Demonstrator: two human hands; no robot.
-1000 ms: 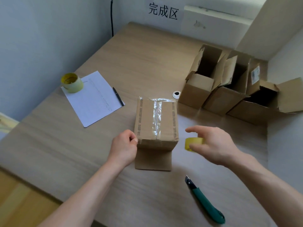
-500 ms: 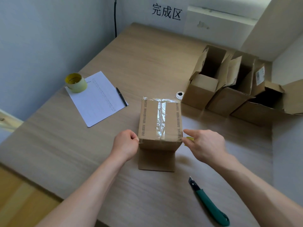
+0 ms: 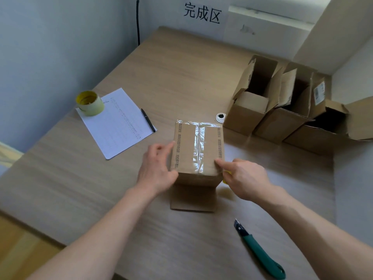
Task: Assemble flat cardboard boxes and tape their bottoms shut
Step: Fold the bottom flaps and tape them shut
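A cardboard box [image 3: 198, 150] stands bottom-up near the middle of the wooden table [image 3: 181, 67], its two bottom flaps closed and sealed along the seam by a strip of clear tape [image 3: 198, 147] that runs from the far edge to the near edge. One loose flap lies flat on the table in front of it, toward the person.

The left hand [image 3: 156, 168] rests against the box's left side, its fingers fairly straight along the upper left edge and the thumb near the front corner; it presses the cardboard rather than wrapping round it. The right hand [image 3: 245, 178] is at the box's front right corner, with the thumb laid on the taped top face. Its other fingers are curled round something yellow [image 3: 227, 174], probably a small tape roll, though only a sliver of it shows between hand and box.

Three assembled boxes [image 3: 280, 110] stand in a row at the right rear of the table, open tops upward and flaps splayed, each touching its neighbour. A small white round object [image 3: 220, 117] sits just beside the nearest of them. At the left lie a sheet of paper [image 3: 119, 126] with a yellow tape roll [image 3: 89, 103] on its far corner and a black pen [image 3: 148, 120] along its right edge. A green-handled utility knife [image 3: 260, 253] lies near the front right, well apart from the box.
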